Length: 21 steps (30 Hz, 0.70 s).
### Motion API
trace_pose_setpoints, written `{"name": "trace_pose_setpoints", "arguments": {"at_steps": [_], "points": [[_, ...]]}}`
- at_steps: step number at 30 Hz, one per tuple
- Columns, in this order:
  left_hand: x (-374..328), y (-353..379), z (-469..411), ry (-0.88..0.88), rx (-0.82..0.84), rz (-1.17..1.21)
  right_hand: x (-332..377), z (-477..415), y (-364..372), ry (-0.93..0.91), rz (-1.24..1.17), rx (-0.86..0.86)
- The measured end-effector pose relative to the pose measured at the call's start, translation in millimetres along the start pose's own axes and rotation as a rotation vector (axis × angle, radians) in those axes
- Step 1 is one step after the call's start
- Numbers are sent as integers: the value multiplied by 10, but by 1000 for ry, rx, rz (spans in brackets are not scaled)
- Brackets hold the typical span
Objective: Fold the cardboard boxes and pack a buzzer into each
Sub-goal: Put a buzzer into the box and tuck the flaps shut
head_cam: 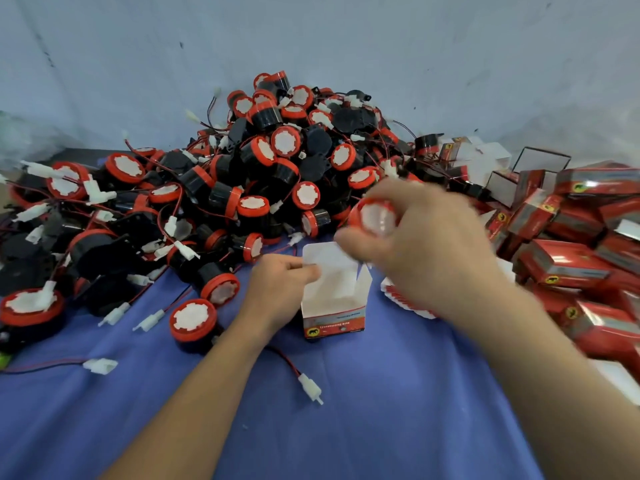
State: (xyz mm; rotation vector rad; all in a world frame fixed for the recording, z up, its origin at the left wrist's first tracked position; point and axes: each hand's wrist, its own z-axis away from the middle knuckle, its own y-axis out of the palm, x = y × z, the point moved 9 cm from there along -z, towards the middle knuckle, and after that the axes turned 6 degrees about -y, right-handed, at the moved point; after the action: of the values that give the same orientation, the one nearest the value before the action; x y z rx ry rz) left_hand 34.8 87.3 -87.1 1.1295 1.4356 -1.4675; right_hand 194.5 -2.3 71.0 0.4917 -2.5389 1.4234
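Observation:
A small red and white cardboard box (334, 308) stands upright on the blue cloth with its top flaps open and its white inside showing. My left hand (280, 289) pinches the box's left wall near the top flap. My right hand (426, 244) is raised just above and to the right of the open box and grips a buzzer (375, 216) with a red rim and white face. That hand is blurred with motion. A large heap of red and black buzzers (263, 161) with wires and white plugs lies behind.
Folded red boxes (571, 237) are piled at the right, with open white-sided ones (502, 174) behind them. A stack of flat box blanks (401, 299) lies under my right wrist. Loose buzzers (192, 320) and white plugs (311, 388) lie on the blue cloth (381, 410). A pale wall (311, 46) stands behind.

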Motion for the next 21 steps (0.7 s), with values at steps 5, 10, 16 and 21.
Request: {"name": "trace_pose_setpoints", "arguments": {"at_steps": [5, 10, 16, 21], "points": [[-5, 186, 79, -19, 182, 126, 133, 431, 735, -90, 141, 228], [55, 198, 50, -27, 161, 166, 39, 539, 974, -50, 231, 203], [69, 126, 33, -44, 80, 163, 183, 718, 1084, -358, 454, 459], [-70, 274, 141, -26, 326, 270, 70, 627, 1082, -204, 504, 588]]}}
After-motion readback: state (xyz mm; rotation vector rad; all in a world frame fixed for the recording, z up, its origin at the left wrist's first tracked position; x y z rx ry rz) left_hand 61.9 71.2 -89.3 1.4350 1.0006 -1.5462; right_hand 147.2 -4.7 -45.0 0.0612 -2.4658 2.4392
